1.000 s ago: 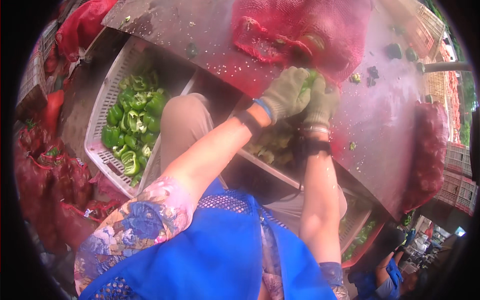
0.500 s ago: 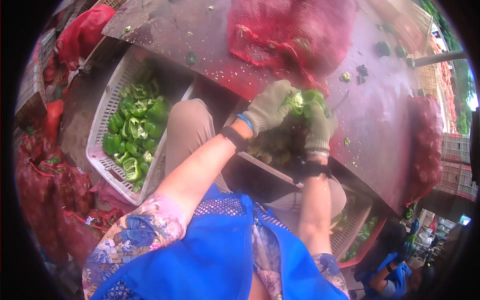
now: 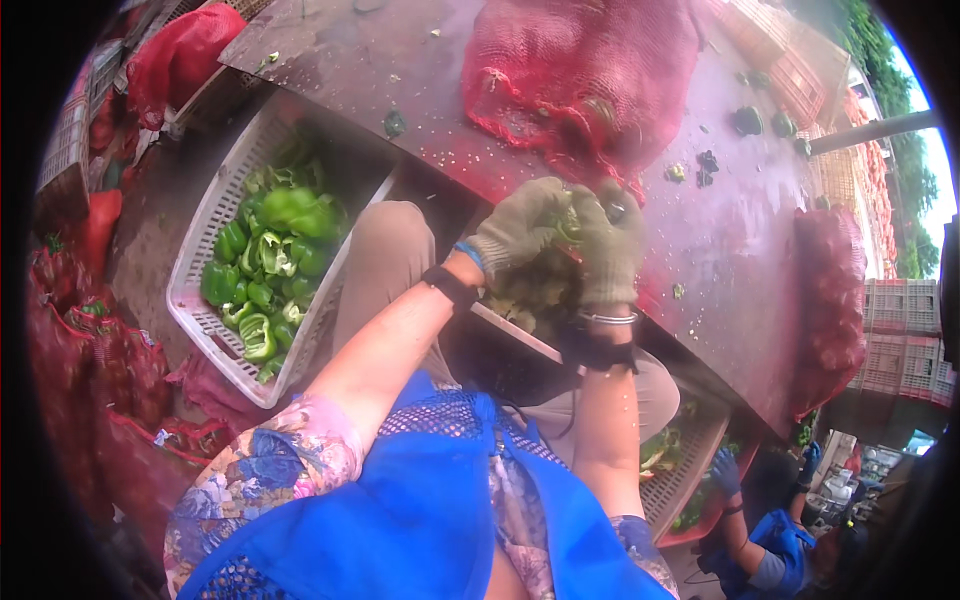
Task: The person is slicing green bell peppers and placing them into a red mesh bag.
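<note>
From the head camera, your left hand [image 3: 520, 228] in its grey knit glove was curled shut around a green bell pepper [image 3: 567, 226], and your right hand [image 3: 607, 250], gloved the same, was clamped on the pepper's other side, thumb pressed at its top. You held the pepper between both hands just above the near edge of the wet, reddish metal table [image 3: 740, 250], over a shallow white tray of green trimmings [image 3: 520, 325] that sat across your lap.

To your left, the white slatted plastic crate [image 3: 205, 230] was already well covered with opened green pepper pieces [image 3: 265, 270] (though its rim still stood clear above them). On the far side of the table, the red mesh sack [image 3: 580, 70] lay slumped but still looked bulky, so by my reckoning a good share of the work remained. Scraps of green [image 3: 745, 120] were scattered on the far right of the table. At lower right, another person's blue-gloved hand [image 3: 725, 470] worked beside a second crate [image 3: 680, 480].
</note>
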